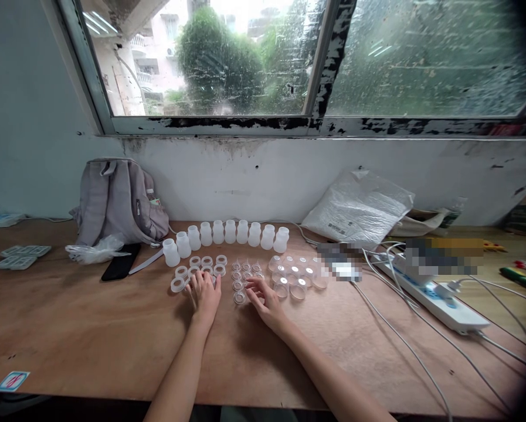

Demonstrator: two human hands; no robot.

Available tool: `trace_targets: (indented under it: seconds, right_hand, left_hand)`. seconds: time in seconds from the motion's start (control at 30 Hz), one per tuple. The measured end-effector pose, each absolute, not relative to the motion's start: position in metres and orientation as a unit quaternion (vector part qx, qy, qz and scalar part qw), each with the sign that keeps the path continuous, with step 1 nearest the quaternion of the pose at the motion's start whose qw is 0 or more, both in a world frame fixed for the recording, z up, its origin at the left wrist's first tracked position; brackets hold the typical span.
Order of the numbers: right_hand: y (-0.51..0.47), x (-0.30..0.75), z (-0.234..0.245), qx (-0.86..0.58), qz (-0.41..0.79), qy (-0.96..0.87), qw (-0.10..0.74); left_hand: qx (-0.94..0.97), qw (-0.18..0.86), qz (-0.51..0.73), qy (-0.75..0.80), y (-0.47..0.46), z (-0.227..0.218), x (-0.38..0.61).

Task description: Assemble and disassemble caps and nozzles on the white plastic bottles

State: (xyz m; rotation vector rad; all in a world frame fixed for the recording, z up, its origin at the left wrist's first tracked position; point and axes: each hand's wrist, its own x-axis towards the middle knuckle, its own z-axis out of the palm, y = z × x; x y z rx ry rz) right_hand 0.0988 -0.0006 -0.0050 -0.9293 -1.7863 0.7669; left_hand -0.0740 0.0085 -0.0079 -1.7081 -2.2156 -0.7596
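My left hand [204, 295] lies flat on the wooden table [91, 334], fingers spread, its fingertips touching several white plastic rings [201, 266]. My right hand [264, 299] rests beside it with fingers stretched out, next to several small clear nipple-like pieces [244, 275]. An arc of several white plastic bottles [227, 233] stands behind these parts. To the right lie several clear domed caps [295, 274]. Neither hand holds anything.
A grey backpack [117, 202] leans at the back left, with a black phone [121, 262] and a crumpled clear bag [93, 251] in front. A white plastic bag [359, 205], a power strip [438, 299] and several cables [403, 340] occupy the right side. The wall and window are behind.
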Motion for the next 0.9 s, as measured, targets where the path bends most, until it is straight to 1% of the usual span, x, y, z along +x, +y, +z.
trace_targets:
  seconds: [0.17, 0.27, 0.33, 0.47, 0.6, 0.73, 0.9]
  right_hand:
    - [-0.001, 0.099, -0.006, -0.384, 0.317, -0.729, 0.47]
    - [-0.001, 0.098, -0.007, -0.389, 0.316, -0.727, 0.469]
    - [0.001, 0.097, -0.008, -0.406, 0.31, -0.721, 0.469]
    - [0.006, 0.098, -0.014, -0.454, 0.265, -0.712, 0.465]
    - [0.01, 0.1, -0.02, -0.459, 0.205, -0.752, 0.426]
    - [0.009, 0.099, -0.023, -0.445, 0.178, -0.794, 0.373]
    - [0.006, 0.096, -0.023, -0.442, 0.16, -0.81, 0.351]
  left_hand:
    - [-0.581, 0.118, -0.255, -0.764, 0.008, -0.012, -0.075]
    - [-0.58, 0.125, -0.295, -0.749, 0.009, -0.012, -0.075]
    - [-0.604, 0.117, -0.337, -0.713, 0.01, -0.011, -0.074]
    - [-0.695, 0.048, -0.394, -0.6, 0.01, -0.011, -0.066]
    - [-0.76, -0.006, -0.365, -0.538, 0.006, -0.014, -0.054]
    - [-0.737, 0.022, -0.342, -0.583, 0.005, -0.016, -0.052]
    - [-0.663, 0.094, -0.308, -0.676, 0.011, -0.024, -0.064]
